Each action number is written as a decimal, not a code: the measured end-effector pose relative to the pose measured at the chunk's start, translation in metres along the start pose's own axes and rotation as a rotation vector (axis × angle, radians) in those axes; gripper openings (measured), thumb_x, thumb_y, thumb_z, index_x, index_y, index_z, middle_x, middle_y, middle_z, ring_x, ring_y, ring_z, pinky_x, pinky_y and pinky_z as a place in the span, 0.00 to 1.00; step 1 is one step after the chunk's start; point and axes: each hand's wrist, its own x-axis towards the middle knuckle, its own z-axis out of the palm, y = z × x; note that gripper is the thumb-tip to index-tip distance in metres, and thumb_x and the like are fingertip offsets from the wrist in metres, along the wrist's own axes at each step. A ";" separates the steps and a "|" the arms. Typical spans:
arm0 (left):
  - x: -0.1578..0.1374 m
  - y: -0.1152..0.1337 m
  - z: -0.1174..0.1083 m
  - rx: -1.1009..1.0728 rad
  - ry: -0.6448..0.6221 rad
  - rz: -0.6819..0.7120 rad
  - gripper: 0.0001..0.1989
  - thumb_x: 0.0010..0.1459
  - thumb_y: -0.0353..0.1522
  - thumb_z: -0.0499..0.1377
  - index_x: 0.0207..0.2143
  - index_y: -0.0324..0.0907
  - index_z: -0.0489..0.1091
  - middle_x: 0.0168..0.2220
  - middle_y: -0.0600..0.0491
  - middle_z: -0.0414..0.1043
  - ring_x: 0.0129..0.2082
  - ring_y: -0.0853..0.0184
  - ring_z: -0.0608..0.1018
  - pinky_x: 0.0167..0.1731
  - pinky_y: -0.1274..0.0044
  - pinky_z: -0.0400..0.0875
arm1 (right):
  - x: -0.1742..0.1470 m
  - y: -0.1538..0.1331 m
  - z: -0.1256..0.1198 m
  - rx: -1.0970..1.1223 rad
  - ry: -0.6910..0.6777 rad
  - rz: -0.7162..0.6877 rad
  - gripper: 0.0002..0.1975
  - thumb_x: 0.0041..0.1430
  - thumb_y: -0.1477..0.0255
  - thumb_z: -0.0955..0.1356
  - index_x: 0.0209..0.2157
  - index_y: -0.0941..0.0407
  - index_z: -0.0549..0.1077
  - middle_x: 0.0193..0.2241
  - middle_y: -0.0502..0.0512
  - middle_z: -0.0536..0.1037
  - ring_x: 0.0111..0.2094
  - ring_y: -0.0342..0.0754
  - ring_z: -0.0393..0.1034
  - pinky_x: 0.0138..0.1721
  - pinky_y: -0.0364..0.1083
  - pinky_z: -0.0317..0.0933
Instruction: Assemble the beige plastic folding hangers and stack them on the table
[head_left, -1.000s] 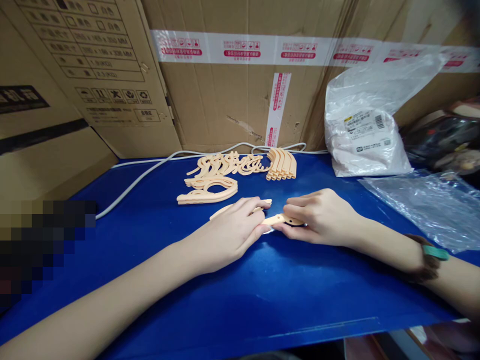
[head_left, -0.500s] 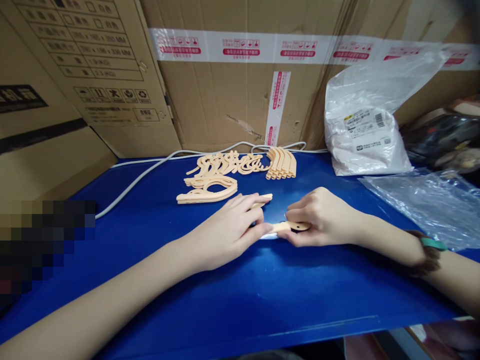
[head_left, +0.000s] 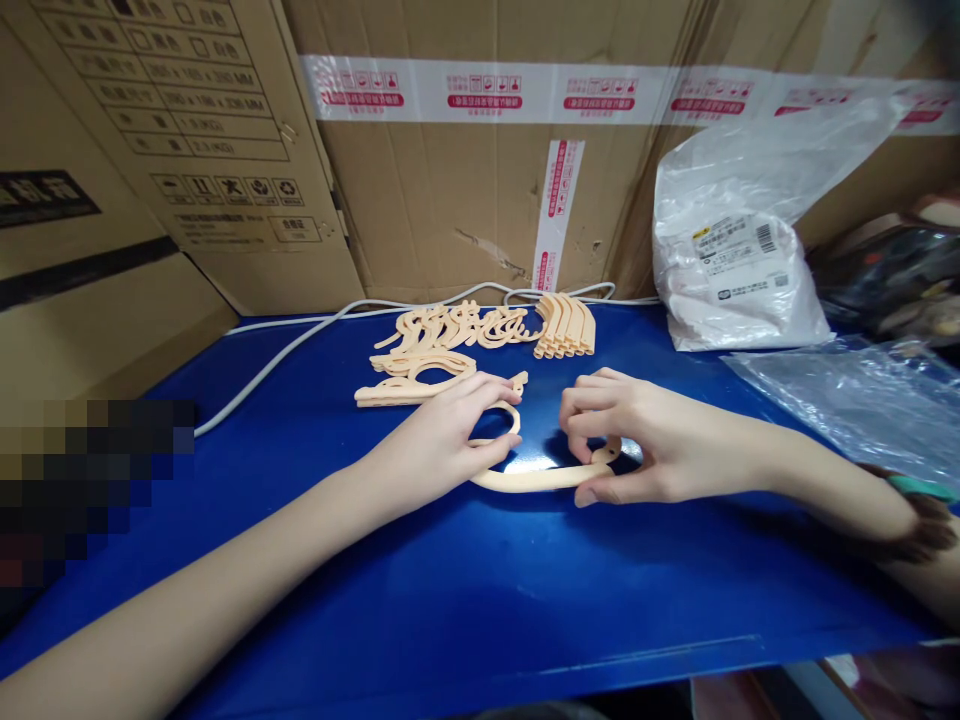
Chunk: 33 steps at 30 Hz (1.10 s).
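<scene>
Between my hands, a cream plastic folding clothes hanger (head_left: 532, 481) lies just over the table, its long curved arm toward me. My left hand (head_left: 461, 425) grips its left part, where a rounded loop shows between thumb and fingers. A short cream end piece sticks out past the left fingertips. My right hand (head_left: 637, 440) pinches the hanger's right end, where a small holed piece shows under the fingers. Behind my left hand lie folded cream hangers (head_left: 412, 392), stacked. Farther back are a row of curved hook pieces (head_left: 457, 325) and a neat bundle of curved arms (head_left: 566, 325).
The blue table (head_left: 480, 600) has cardboard boxes (head_left: 450, 200) behind and at the left. A white cable (head_left: 285, 355) runs along the back. At the right stand a labelled white plastic bag (head_left: 739, 270) and a flat clear plastic bag (head_left: 862, 400).
My hands have moved apart, the left one slightly leftward. More of the hanger's curved arm and its loop now shows between them. The right fingers have loosened somewhat and shifted.
</scene>
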 end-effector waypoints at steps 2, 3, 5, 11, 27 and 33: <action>0.000 0.000 0.001 0.016 0.009 -0.009 0.15 0.61 0.34 0.58 0.49 0.39 0.67 0.51 0.47 0.70 0.53 0.63 0.71 0.54 0.70 0.64 | -0.001 0.001 0.000 0.000 0.008 0.006 0.14 0.57 0.58 0.69 0.28 0.55 0.71 0.37 0.52 0.72 0.40 0.47 0.63 0.44 0.47 0.52; 0.001 0.001 0.001 0.021 0.012 -0.013 0.15 0.61 0.34 0.58 0.49 0.38 0.67 0.50 0.47 0.70 0.52 0.63 0.71 0.53 0.71 0.65 | -0.002 0.002 0.000 -0.008 0.014 0.012 0.14 0.56 0.58 0.70 0.29 0.55 0.71 0.39 0.53 0.71 0.41 0.48 0.64 0.45 0.47 0.52; 0.000 0.001 0.002 0.030 0.021 -0.018 0.15 0.61 0.33 0.58 0.49 0.38 0.67 0.50 0.47 0.71 0.51 0.64 0.72 0.53 0.71 0.65 | -0.003 0.003 0.000 -0.055 0.031 0.043 0.16 0.55 0.56 0.70 0.31 0.55 0.72 0.40 0.54 0.71 0.41 0.49 0.65 0.43 0.47 0.55; -0.001 0.002 0.003 0.058 0.024 -0.004 0.15 0.61 0.34 0.57 0.50 0.39 0.66 0.50 0.48 0.70 0.52 0.63 0.71 0.53 0.71 0.65 | -0.006 0.009 -0.002 -0.316 0.062 0.210 0.27 0.52 0.46 0.67 0.40 0.56 0.70 0.35 0.56 0.73 0.34 0.53 0.69 0.38 0.49 0.58; -0.002 0.007 0.005 0.064 0.027 -0.050 0.14 0.61 0.32 0.56 0.49 0.40 0.66 0.50 0.47 0.69 0.52 0.61 0.70 0.53 0.67 0.65 | 0.002 -0.030 0.017 0.099 -0.056 -0.055 0.14 0.56 0.64 0.71 0.42 0.55 0.70 0.37 0.51 0.72 0.39 0.46 0.65 0.39 0.43 0.56; -0.001 0.002 0.006 0.037 0.008 -0.021 0.14 0.60 0.32 0.57 0.49 0.42 0.65 0.51 0.48 0.68 0.52 0.61 0.70 0.53 0.68 0.65 | 0.001 -0.015 0.017 0.239 -0.037 0.028 0.17 0.55 0.69 0.71 0.45 0.54 0.67 0.41 0.50 0.71 0.39 0.44 0.65 0.39 0.42 0.58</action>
